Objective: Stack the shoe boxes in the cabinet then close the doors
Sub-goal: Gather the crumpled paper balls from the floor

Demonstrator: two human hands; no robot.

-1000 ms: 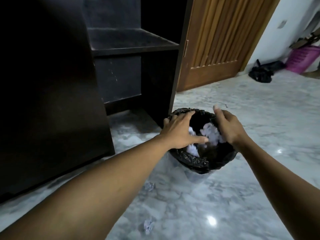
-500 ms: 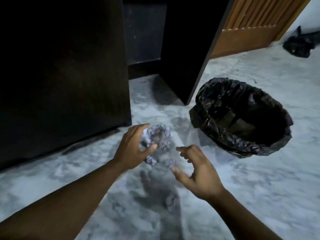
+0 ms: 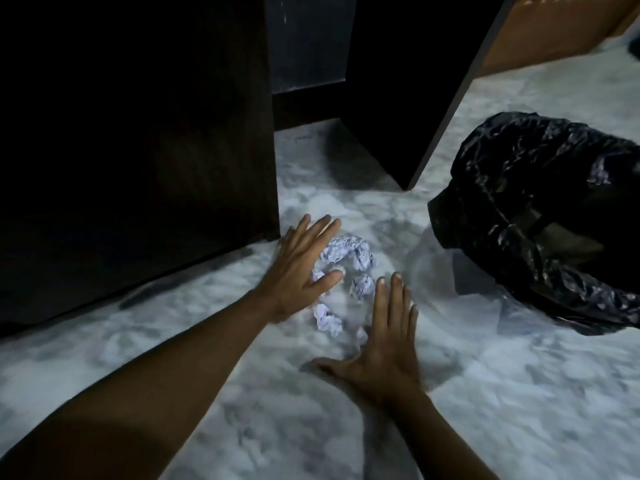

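No shoe box is in view. The dark cabinet (image 3: 398,81) stands open ahead, and its dark door (image 3: 138,133) fills the left side. Several crumpled white paper balls (image 3: 346,252) lie on the marble floor just in front of the door's lower corner. My left hand (image 3: 301,271) is spread flat over the left side of the papers, fingers apart, holding nothing. My right hand (image 3: 388,337) lies flat, palm down, just right of and nearer than the papers, fingers apart and empty.
A bin lined with a black plastic bag (image 3: 540,216) stands on the floor at the right, close to the cabinet's side panel. A wooden door (image 3: 554,29) shows at the top right. Grey-white marble floor (image 3: 485,393) spreads around my arms.
A second ago both hands were in the bin. They came down to the floor papers; the left hand's loose grip on a paper ball opened, and both hands now lie spread flat.
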